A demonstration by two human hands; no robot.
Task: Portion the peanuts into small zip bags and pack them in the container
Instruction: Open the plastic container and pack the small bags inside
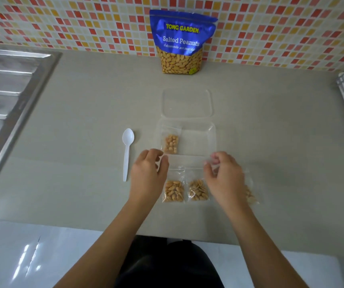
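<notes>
Head view: one peanut bag (171, 143) inside the clear container (214, 140), two more bags (174, 191) on the counter (83, 121) between left hand (148, 173) and right hand (223, 175). Fingers curled; cannot tell whether grasping anything.

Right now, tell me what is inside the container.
In the container, one bag of peanuts lies at its left side; the rest looks bare. The left hand and right hand cover its near corners, hiding anything there.
</notes>
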